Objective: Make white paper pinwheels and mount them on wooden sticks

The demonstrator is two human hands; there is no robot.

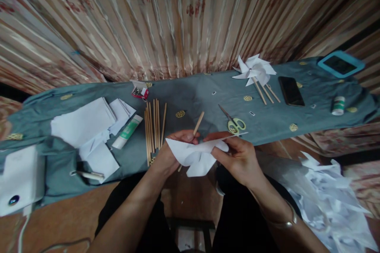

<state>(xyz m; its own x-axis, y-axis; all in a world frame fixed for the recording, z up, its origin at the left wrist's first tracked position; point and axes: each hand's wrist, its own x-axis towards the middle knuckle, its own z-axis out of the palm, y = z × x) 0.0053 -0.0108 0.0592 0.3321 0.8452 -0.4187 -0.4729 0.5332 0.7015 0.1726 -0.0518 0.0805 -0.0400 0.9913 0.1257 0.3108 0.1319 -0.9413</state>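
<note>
A white paper pinwheel [197,158] is held between my two hands, just off the table's near edge. My left hand [175,150] is closed around a thin wooden stick [198,123], whose upper end pokes out above the fingers; part of this hand is hidden behind the paper. My right hand [237,158] pinches the paper at its right side, thumb in front. Beyond the right hand lie scissors [236,125] with yellow-green handles. To the left of the hands, several wooden sticks [154,122] lie side by side.
White paper sheets [83,122], a glue stick [127,131] and a red box of pins [140,91] lie left. Finished pinwheels [255,70], a phone [291,91], another glue stick [339,105] and a blue-framed tablet [341,64] are right. A bag of paper pieces [326,193] stands lower right.
</note>
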